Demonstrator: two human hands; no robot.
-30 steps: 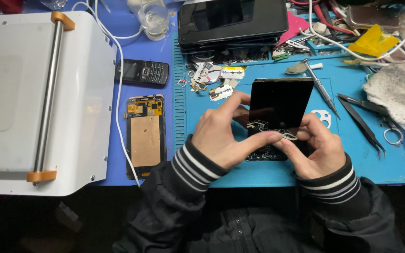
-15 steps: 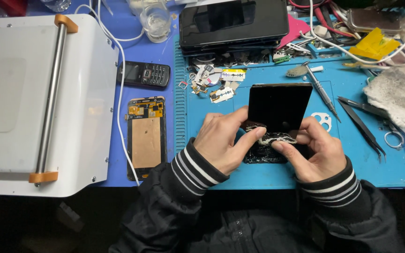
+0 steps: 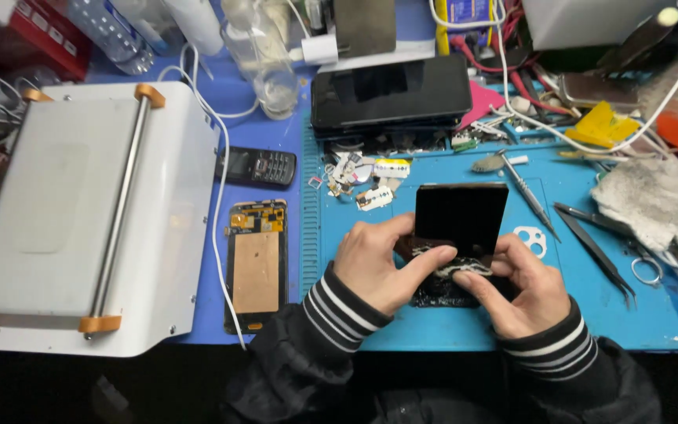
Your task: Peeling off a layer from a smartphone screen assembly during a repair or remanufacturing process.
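Two hands worked a phone screen on a blue repair mat.

A white machine [image 3: 80, 228] sat left of the blue mat [image 3: 433, 330]. The black screen panel [image 3: 460, 218] stood tilted at mat centre, above one opened phone body [image 3: 453, 289]. It looked thin, stiff, glossy and fragile, best held by its edges. The left hand [image 3: 378, 263] pinched its lower corner; the right hand [image 3: 523, 286] curled narrowly on whitish residue. Two tweezers [image 3: 598, 251] lay right.
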